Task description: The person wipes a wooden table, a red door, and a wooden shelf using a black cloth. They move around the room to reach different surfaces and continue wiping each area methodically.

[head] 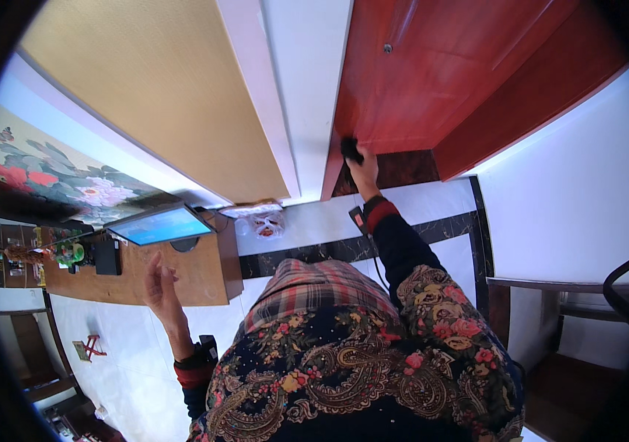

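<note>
My right hand [365, 170] is stretched forward, its fingers closed around a black object [351, 150], perhaps a brush or cloth. That object is at the lower edge of a red door [403, 99], close to the white door frame [314, 99]; whether it touches the door I cannot tell. To the left, my left hand [162, 284] is raised with its fingers apart and holds nothing. Beyond it a lit monitor [162, 225] stands on a wooden cabinet [209, 276]. A dark device [357, 220] with a cable is beside my right wrist.
Plastic bags [267, 224] lie on the floor by the wall. A small red folding stool [92, 348] stands on the tiles at the left. To the right are a white wall [563, 204] and dark wooden furniture [574, 381]. A black box [108, 257] sits on the cabinet.
</note>
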Action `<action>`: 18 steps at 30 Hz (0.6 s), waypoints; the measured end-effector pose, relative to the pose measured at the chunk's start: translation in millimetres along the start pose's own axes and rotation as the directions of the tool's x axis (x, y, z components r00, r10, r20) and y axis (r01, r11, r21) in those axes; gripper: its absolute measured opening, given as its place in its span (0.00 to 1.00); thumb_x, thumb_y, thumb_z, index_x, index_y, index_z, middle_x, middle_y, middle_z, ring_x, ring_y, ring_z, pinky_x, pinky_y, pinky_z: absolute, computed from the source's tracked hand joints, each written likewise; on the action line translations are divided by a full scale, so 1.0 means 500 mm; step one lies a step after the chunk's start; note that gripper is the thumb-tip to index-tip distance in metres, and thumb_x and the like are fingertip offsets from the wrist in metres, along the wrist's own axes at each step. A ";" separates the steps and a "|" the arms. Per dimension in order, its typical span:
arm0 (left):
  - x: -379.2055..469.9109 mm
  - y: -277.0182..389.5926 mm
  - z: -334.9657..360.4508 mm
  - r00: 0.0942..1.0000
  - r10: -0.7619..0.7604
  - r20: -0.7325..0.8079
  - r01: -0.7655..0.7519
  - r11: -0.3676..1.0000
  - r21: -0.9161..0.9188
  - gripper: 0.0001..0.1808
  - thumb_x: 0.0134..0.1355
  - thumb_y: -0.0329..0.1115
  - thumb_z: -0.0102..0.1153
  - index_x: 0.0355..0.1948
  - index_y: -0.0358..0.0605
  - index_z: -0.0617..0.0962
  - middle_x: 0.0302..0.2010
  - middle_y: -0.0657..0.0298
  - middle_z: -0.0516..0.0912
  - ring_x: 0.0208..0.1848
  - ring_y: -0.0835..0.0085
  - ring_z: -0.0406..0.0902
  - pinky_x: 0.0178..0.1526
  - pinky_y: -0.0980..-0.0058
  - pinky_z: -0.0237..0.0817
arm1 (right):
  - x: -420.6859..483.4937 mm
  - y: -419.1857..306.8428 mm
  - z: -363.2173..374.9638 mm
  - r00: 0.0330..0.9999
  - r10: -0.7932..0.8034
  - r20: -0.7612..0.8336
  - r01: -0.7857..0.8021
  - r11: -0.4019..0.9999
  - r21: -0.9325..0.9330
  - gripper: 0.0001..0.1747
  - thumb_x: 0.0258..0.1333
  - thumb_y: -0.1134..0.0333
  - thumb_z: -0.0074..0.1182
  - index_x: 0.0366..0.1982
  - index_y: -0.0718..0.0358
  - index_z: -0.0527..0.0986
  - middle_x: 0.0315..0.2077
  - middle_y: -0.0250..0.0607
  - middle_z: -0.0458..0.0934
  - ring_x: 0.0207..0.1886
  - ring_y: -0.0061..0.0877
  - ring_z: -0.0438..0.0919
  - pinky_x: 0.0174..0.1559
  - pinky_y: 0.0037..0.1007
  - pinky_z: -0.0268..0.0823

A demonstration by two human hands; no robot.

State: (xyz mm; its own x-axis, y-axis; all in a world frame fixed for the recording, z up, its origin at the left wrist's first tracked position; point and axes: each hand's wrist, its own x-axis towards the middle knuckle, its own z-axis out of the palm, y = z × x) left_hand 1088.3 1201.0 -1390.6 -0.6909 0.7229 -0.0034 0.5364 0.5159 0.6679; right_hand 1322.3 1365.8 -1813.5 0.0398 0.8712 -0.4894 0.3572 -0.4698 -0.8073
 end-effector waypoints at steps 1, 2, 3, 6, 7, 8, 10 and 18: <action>0.002 -0.001 -0.007 0.999 -0.024 0.029 0.025 0.999 -0.023 0.17 0.64 0.29 0.52 0.54 0.39 0.75 0.33 0.70 0.76 0.34 0.84 0.70 0.36 0.84 0.64 | -0.007 0.012 -0.007 0.998 -0.010 -0.062 0.012 0.999 0.035 0.27 0.42 0.75 0.62 0.49 0.60 0.73 0.46 0.49 0.75 0.49 0.44 0.73 0.53 0.40 0.64; 0.000 -0.001 -0.015 0.999 -0.029 0.039 0.031 0.999 -0.043 0.16 0.64 0.29 0.52 0.54 0.39 0.75 0.32 0.70 0.76 0.34 0.84 0.70 0.36 0.84 0.64 | -0.018 0.014 -0.025 0.985 0.141 -0.104 -0.137 0.990 0.042 0.27 0.42 0.74 0.63 0.49 0.60 0.73 0.47 0.48 0.75 0.49 0.42 0.74 0.54 0.39 0.64; 0.001 -0.003 -0.020 0.999 -0.037 0.033 0.039 0.998 -0.052 0.16 0.64 0.28 0.52 0.53 0.38 0.75 0.32 0.70 0.76 0.33 0.84 0.70 0.36 0.84 0.64 | -0.024 -0.004 -0.043 0.985 0.007 -0.170 0.018 0.990 0.143 0.27 0.43 0.74 0.63 0.50 0.61 0.72 0.47 0.47 0.75 0.49 0.40 0.74 0.55 0.37 0.64; 0.011 -0.006 -0.018 0.998 -0.043 0.055 0.048 0.994 -0.102 0.16 0.64 0.27 0.52 0.53 0.38 0.75 0.30 0.71 0.75 0.32 0.85 0.69 0.36 0.84 0.63 | 0.000 -0.147 -0.129 0.879 -0.305 -0.367 0.428 0.844 0.323 0.29 0.47 0.79 0.59 0.54 0.61 0.68 0.48 0.44 0.74 0.52 0.36 0.73 0.57 0.32 0.63; 0.014 -0.005 -0.012 0.995 0.040 0.090 -0.028 0.991 -0.131 0.16 0.63 0.26 0.52 0.53 0.38 0.75 0.29 0.72 0.74 0.31 0.85 0.68 0.36 0.85 0.62 | 0.002 -0.205 -0.169 0.836 -0.378 -0.398 0.499 0.826 0.262 0.28 0.46 0.79 0.58 0.53 0.61 0.69 0.49 0.43 0.73 0.53 0.36 0.72 0.57 0.32 0.63; 0.020 -0.002 -0.004 0.988 0.092 0.121 -0.072 0.984 -0.164 0.16 0.63 0.25 0.51 0.52 0.38 0.76 0.29 0.72 0.73 0.31 0.86 0.68 0.36 0.85 0.62 | 0.001 -0.265 -0.208 0.767 -0.487 -0.418 0.599 0.776 0.195 0.28 0.46 0.80 0.58 0.53 0.60 0.70 0.50 0.43 0.72 0.53 0.37 0.71 0.56 0.32 0.63; 0.025 0.009 0.014 0.988 0.066 0.140 -0.036 0.978 -0.206 0.15 0.63 0.24 0.51 0.51 0.39 0.76 0.29 0.72 0.73 0.31 0.86 0.68 0.36 0.86 0.61 | 0.008 -0.385 -0.274 0.651 -0.625 -0.430 0.705 0.708 0.037 0.28 0.44 0.81 0.56 0.52 0.58 0.72 0.50 0.43 0.72 0.52 0.37 0.70 0.55 0.32 0.63; -0.007 0.140 0.042 0.931 0.269 0.248 -0.256 0.963 -0.082 0.12 0.58 0.22 0.54 0.44 0.40 0.80 0.25 0.66 0.77 0.30 0.78 0.75 0.33 0.80 0.66 | -0.096 -0.690 -0.403 0.315 -0.822 -0.474 0.868 0.452 -0.207 0.30 0.39 0.82 0.56 0.48 0.53 0.78 0.47 0.40 0.72 0.48 0.38 0.70 0.50 0.36 0.64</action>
State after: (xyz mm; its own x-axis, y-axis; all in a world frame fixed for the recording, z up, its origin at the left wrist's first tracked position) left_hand 1138.3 1244.3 -1359.3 -0.3787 0.9255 -0.0086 0.6540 0.2742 0.7051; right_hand 1385.2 1514.8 -1445.3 0.1612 0.7282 0.6661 0.3890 0.5735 -0.7210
